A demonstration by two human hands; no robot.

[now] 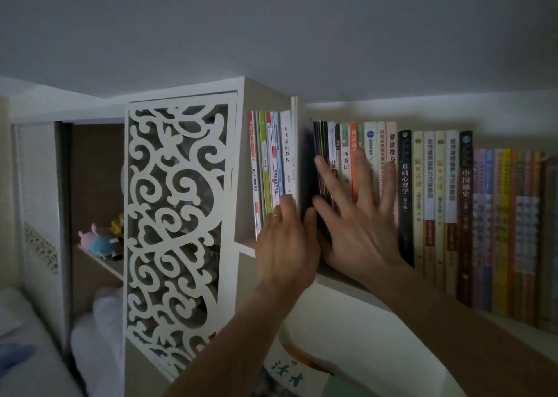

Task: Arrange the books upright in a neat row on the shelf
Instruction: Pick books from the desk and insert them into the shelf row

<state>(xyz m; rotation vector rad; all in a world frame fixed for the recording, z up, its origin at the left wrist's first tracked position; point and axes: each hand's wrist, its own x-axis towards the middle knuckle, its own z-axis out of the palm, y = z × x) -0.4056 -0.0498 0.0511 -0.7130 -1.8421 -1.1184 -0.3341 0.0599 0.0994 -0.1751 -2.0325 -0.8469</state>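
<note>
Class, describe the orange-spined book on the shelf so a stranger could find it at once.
Start at the white carved screen and move right past the dark gap to the long row of upright books. Under the spread right hand stands the orange-spined book, the only bright orange spine among pale cream and green neighbours.

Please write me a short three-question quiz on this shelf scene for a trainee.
1. True or false: the right hand lies flat, fingers spread, against the book spines.
2. Which book does the left hand touch? A) the black book B) the white book C) the orange book
3. Fill in: between the left group of books and the right row there is a dark ____.

Key: 1 true; 2 B; 3 gap.
</note>
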